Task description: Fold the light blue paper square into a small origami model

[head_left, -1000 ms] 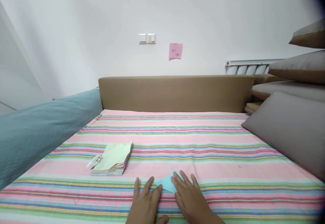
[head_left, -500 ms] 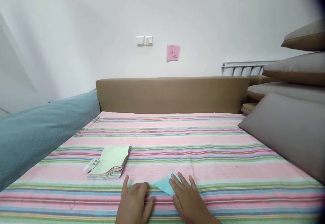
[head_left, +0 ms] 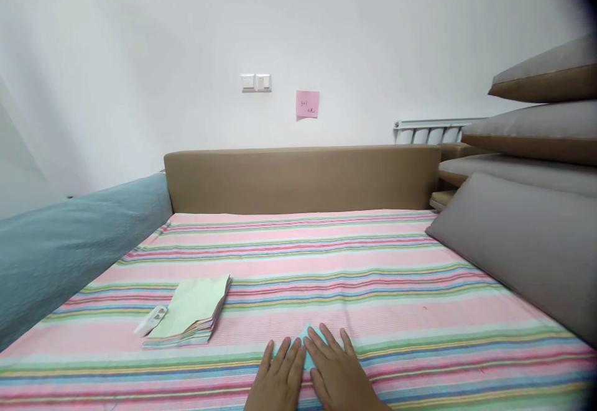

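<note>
Currently, I observe the left grip (head_left: pixel 278 375) and right grip (head_left: pixel 336 367) unclenched, fingers extended flat over the light-blue paper (head_left: pixel 308 362), which lies partly covered on the striped cloth (head_left: pixel 387 314). Farther left, a paper stack (head_left: pixel 196 305) lies on the same cloth; a white object (head_left: pixel 152 321) adjoins its left edge.

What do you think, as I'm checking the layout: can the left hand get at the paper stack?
Probably yes: only striped cloth shows between the left hand and the paper stack, so the way looks free, though that hand lies over the blue paper.
</note>
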{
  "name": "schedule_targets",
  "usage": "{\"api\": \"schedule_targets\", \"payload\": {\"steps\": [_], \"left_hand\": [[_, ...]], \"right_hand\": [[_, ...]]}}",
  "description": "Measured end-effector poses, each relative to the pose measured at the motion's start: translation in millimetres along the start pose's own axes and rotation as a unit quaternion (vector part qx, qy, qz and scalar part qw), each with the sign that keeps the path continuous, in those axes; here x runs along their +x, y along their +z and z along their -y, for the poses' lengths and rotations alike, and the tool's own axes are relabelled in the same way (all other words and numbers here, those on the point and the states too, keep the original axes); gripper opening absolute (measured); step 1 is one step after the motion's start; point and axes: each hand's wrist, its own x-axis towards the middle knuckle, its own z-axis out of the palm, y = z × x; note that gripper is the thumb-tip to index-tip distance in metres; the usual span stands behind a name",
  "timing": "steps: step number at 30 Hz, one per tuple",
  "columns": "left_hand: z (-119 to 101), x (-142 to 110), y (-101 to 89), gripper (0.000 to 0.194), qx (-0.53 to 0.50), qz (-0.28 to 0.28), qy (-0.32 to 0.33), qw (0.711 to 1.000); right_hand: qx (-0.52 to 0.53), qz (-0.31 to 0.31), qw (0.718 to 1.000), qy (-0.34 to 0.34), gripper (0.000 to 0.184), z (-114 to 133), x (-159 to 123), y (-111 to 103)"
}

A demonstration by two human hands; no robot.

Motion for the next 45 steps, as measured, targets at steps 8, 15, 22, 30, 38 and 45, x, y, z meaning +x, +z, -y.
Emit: {"api": "schedule_targets", "payload": {"steps": [8, 15, 22, 30, 38, 45], "left_hand": [[1.9, -4.7, 10.3, 0.061, 0.034, -0.037, -0.001, 0.999], [4.3, -4.9, 9.9, 0.067, 0.013, -0.013, 0.01, 1.0], [2.7, -4.7, 6.8, 0.07, -0.013, 0.014, -0.001, 1.0], [3.7, -3.4, 1.8, 0.068, -0.026, 0.025, 0.0, 0.999], [5.0, -0.9, 0.9, 0.078, -0.072, 0.057, -0.019, 0.996], [4.6, 4.4, -9.0, 0.068, -0.075, 0.059, -0.02, 0.995]], "right_hand": [[0.01, -0.005, 1.0, -0.001, 0.049, 2.3, 1.9, -4.2], [0.007, -0.013, 1.0, -0.007, 0.049, 0.7, 1.1, -1.0], [0.009, -0.03, 0.999, -0.007, 0.051, -3.2, 1.6, 5.4], [-0.011, -0.022, 0.999, 0.021, 0.058, -9.5, -2.8, 5.1], [-0.019, -0.009, 0.997, 0.068, 0.074, -17.3, -16.2, -0.7], [-0.022, 0.011, 0.995, 0.095, 0.073, -14.4, -17.2, -7.2]]}}
